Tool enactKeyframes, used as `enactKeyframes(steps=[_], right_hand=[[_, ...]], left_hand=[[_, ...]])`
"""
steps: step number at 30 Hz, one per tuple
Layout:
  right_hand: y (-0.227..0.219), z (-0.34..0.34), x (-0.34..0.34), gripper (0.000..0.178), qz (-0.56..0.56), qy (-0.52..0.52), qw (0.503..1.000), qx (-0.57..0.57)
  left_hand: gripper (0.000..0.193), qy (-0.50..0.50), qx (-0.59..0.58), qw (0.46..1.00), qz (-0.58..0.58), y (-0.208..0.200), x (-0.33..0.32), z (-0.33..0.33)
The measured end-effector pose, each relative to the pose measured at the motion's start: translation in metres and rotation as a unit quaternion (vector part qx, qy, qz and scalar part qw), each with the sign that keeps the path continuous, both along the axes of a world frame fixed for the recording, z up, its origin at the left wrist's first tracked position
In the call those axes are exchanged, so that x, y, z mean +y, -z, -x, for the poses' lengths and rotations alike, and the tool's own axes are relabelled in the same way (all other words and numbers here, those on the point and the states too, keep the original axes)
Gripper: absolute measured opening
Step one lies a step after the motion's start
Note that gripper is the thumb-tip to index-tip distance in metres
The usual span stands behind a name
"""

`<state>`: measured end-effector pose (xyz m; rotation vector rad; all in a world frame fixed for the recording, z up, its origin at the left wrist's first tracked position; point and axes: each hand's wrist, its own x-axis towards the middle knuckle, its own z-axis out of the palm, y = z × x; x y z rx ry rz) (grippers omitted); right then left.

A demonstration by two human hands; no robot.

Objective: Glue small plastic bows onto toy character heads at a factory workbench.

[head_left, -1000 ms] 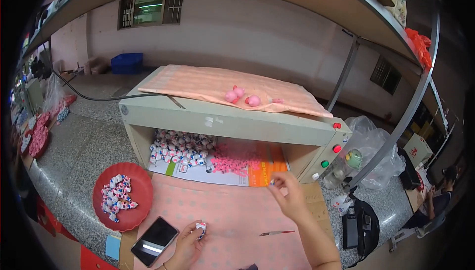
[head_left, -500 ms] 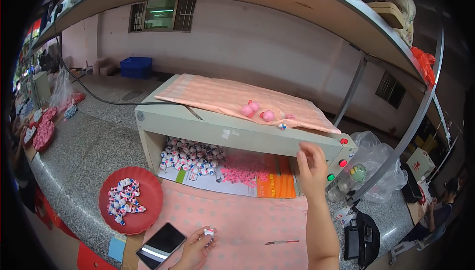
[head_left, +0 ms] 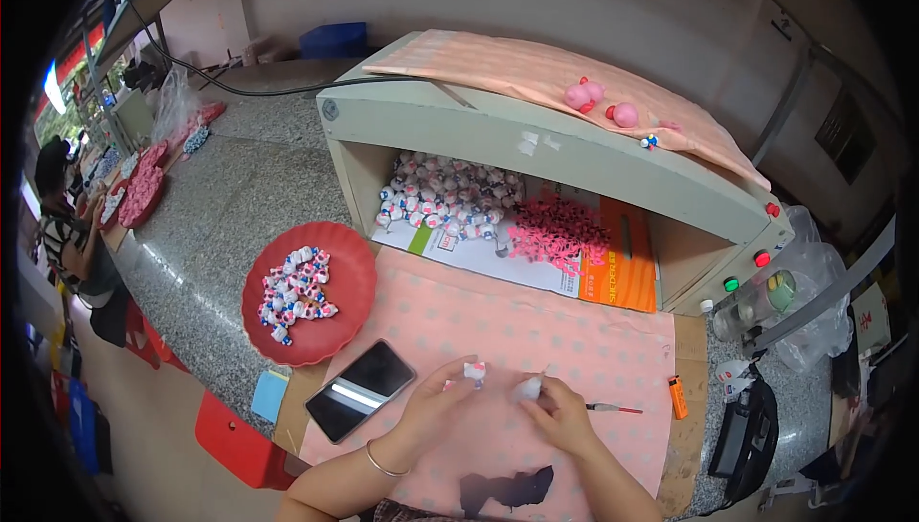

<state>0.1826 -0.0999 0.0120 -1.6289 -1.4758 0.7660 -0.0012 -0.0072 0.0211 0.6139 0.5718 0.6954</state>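
Grip Recorded, Both Sides

Over the cloth, a figure is pinched by the left hand, a white piece by the right hand. Beyond, the plate and the open box are loaded with figures.

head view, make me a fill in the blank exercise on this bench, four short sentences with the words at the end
The plate is ____.
The lighter lies to the ____ of the phone.
The hand nearest the bracelet is the ____ one.
The right hand holds a ____ piece.

Missing words: red; right; left; white
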Motion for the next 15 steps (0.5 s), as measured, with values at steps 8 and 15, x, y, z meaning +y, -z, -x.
enactKeyframes(steps=[8, 15], right_hand=[[-0.055, -0.008, -0.034, 0.039, -0.012, 0.110, 0.941, 0.320], [-0.025, 0.018, -0.024, 0.024, -0.145, 0.108, 0.949, 0.259]], left_hand=[[0.036, 0.060, 0.053, 0.997, -0.023, -0.004, -0.005, 0.001], [0.034, 0.089, 0.058, 0.994, -0.014, -0.003, -0.008, 0.001]])
